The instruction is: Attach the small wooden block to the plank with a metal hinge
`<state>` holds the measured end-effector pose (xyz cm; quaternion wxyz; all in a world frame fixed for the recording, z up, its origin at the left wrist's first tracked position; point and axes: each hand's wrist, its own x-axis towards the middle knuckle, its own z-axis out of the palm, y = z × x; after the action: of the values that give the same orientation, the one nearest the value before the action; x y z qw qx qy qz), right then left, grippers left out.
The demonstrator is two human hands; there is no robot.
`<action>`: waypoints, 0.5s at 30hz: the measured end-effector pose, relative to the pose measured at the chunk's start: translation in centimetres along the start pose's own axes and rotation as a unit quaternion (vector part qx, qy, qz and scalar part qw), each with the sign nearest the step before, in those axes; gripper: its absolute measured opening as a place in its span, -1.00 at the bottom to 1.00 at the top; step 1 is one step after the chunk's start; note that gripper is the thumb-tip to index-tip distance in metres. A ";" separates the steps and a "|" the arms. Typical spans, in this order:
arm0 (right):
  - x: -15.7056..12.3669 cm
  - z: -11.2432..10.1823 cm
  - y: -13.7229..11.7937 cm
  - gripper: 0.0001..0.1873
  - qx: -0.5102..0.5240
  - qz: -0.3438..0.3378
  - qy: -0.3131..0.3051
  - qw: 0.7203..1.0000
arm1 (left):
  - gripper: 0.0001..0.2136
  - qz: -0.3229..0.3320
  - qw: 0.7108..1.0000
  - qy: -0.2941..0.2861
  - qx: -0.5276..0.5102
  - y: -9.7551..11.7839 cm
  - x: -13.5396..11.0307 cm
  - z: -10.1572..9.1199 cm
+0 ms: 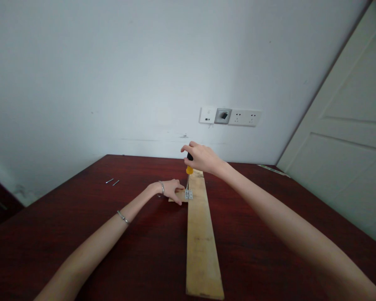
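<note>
My right hand [203, 157] is closed around the black and yellow handle of a screwdriver [189, 170], held upright. Its thin shaft runs down to a silver hinge [190, 194], where the tip meets the left leaf; any screw under it is too small to make out. The hinge spans a long wooden board [202, 242] and a small wooden piece [183, 195] butting against its left side. Thumb and fingers of my left hand [173, 190] grip that small piece beside the hinge, partly covering it.
Two thin metal pieces [113, 182], perhaps screws or nails, lie to the left on the dark red tabletop [138, 259]. Behind the table stands a white wall with a row of sockets [244, 118]. A pale panelled door [347, 125] is at the right.
</note>
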<state>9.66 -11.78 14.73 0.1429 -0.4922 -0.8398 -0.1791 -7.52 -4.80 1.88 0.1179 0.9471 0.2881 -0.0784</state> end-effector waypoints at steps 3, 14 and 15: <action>0.0 0.0 0.0 -0.53 0.008 0.003 0.002 1.000 | -0.34 0.001 1.000 0.000 -0.003 0.1 -0.1 0.0; 0.0 0.4 0.1 -0.53 0.021 -0.008 0.013 1.000 | -0.31 0.003 1.000 0.003 0.004 -0.2 0.2 0.2; 0.0 0.4 0.1 -0.54 0.025 -0.009 0.014 1.000 | -0.31 0.002 1.000 0.003 0.003 -0.2 0.2 0.2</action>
<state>9.71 -11.53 14.40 0.1655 -0.4785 -0.8462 -0.1660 -7.50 -4.62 1.64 0.1140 0.9481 0.2867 -0.0762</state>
